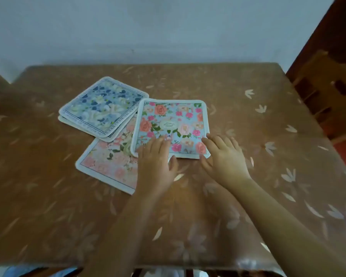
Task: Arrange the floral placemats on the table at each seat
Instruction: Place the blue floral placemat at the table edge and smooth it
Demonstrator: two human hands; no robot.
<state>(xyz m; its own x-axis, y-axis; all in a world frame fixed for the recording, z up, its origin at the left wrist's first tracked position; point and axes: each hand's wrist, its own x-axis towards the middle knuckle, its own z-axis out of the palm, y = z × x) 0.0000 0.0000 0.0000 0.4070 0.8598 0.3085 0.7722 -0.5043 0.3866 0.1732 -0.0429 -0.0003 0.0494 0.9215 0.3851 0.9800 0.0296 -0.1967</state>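
Note:
Several floral placemats lie overlapping near the middle of the table (48, 196). A light-blue placemat with pink and orange roses (174, 120) lies on top at the right. A pale pink placemat (108, 160) sticks out under it at the front left. A blue-and-white placemat (104, 105) lies at the back left, with another mat's edge showing beneath it. My left hand (157, 162) rests flat, fingers spread, on the rose placemat's near left corner. My right hand (222, 156) is at its near right corner, fingers apart, thumb at the mat's edge.
The table has a glossy brown cover printed with pale petals. A pale wall runs right behind its far edge. A wooden chair (328, 92) stands at the right side, and a dark wooden edge shows at the far left.

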